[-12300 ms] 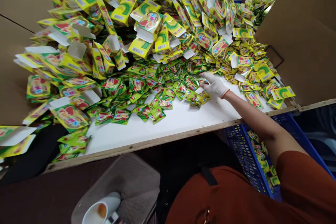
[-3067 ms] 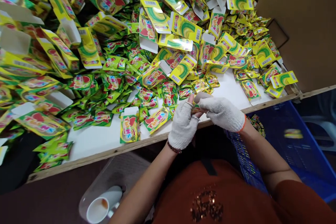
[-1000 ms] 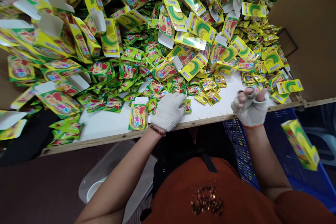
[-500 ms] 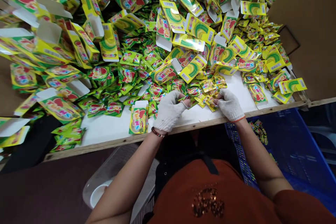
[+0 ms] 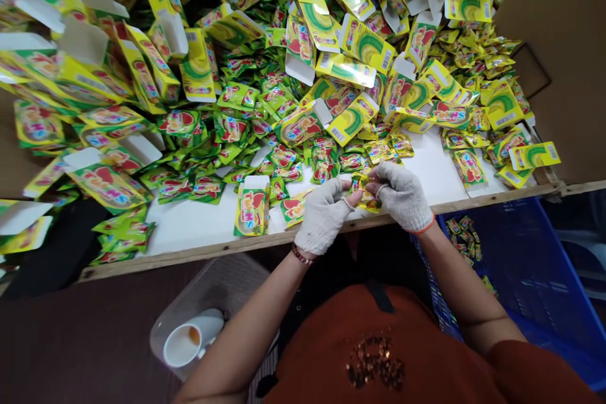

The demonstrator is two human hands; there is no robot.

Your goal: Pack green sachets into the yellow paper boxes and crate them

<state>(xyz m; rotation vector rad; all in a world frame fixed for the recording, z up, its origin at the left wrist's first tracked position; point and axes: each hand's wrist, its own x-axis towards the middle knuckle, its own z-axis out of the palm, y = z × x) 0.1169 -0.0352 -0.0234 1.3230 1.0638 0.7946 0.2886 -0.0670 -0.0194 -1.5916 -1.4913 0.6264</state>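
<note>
My left hand [image 5: 324, 218], in a white fingerless glove, is closed at the table's front edge, thumb and fingers pinching small candy packets. Close on its right, my right hand [image 5: 403, 197], gloved the same way, is closed on them too. The yellow candy packets [image 5: 363, 184] show between the fingertips; how many is hidden. Left of my hands a small open carton [image 5: 252, 207] lies flat with its white flap up. Another carton [image 5: 292, 208] lies partly behind my left hand. Loose green packets [image 5: 324, 161] and yellow packets [image 5: 380, 150] lie just beyond my fingers.
A large heap of yellow-green cartons [image 5: 350, 120] and packets covers the white table [image 5: 189, 227]. A brown cardboard wall [image 5: 563, 44] stands at right. Below the edge are a blue crate [image 5: 525, 265] with packets inside and a white mug [image 5: 182, 344] in a clear plastic container [image 5: 222, 281].
My hands have come closer together, with yellow packets gathered between the fingertips. My left hand moved right and nearer to me, uncovering a carton. The mug shows more fully.
</note>
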